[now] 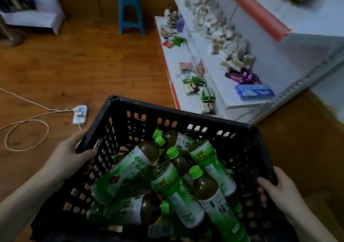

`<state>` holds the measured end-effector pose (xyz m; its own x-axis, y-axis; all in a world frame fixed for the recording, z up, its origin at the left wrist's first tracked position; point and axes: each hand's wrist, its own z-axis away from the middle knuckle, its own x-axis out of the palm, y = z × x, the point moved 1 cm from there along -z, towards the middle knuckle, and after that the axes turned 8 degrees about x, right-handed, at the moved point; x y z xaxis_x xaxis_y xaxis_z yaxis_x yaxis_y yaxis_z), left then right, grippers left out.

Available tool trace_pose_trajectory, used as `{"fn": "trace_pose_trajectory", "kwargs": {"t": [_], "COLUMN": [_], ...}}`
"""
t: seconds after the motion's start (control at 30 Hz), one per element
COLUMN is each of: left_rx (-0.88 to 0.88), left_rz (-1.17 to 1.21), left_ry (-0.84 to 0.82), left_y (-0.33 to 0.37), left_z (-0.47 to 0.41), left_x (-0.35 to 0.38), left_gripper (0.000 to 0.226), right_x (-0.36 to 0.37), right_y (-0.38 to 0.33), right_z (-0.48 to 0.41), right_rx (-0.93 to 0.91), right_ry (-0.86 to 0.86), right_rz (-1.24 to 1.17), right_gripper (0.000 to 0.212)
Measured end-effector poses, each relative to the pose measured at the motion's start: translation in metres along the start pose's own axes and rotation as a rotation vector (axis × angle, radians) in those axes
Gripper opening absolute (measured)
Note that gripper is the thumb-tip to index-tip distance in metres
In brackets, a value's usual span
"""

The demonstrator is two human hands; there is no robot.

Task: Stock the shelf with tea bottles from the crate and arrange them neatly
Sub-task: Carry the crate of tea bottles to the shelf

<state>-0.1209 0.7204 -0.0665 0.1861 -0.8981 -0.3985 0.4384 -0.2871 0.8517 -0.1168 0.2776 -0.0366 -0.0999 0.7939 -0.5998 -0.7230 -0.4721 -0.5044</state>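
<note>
A black perforated plastic crate fills the lower middle of the view. Several green-capped tea bottles with green and white labels lie jumbled inside it, pointing different ways. My left hand grips the crate's left rim, thumb over the edge. On the opposite side my right hand grips the right rim. The white shelf unit with a red front edge stands to the upper right, beyond the crate.
The shelf boards hold snack packets, purple packs and a blue box. A blue stool stands at the back on the wooden floor. A power strip with a looping cord lies on the floor to the left.
</note>
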Motion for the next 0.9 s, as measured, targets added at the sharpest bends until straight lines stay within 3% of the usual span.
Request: {"fn": "trace_pose_trajectory", "kwargs": {"t": [0.3, 0.5, 0.9], "left_rx": [-0.06, -0.039, -0.059], "left_rz": [-0.019, -0.022, 0.117], "left_ry": [0.164, 0.236, 0.338], "left_y": [0.008, 0.046, 0.155], "left_z": [-0.114, -0.224, -0.49], "left_x": [-0.103, -0.109, -0.13], "left_gripper": [0.049, 0.045, 0.049], "right_x": [0.106, 0.13, 0.152], "right_y": [-0.155, -0.281, -0.601], "right_z": [-0.07, -0.172, -0.33], "right_rx": [-0.173, -0.234, -0.401], "right_ry": [-0.059, -0.091, -0.119], "right_rz": [-0.022, 0.0, 0.119], "right_gripper": [0.017, 0.021, 0.02]}}
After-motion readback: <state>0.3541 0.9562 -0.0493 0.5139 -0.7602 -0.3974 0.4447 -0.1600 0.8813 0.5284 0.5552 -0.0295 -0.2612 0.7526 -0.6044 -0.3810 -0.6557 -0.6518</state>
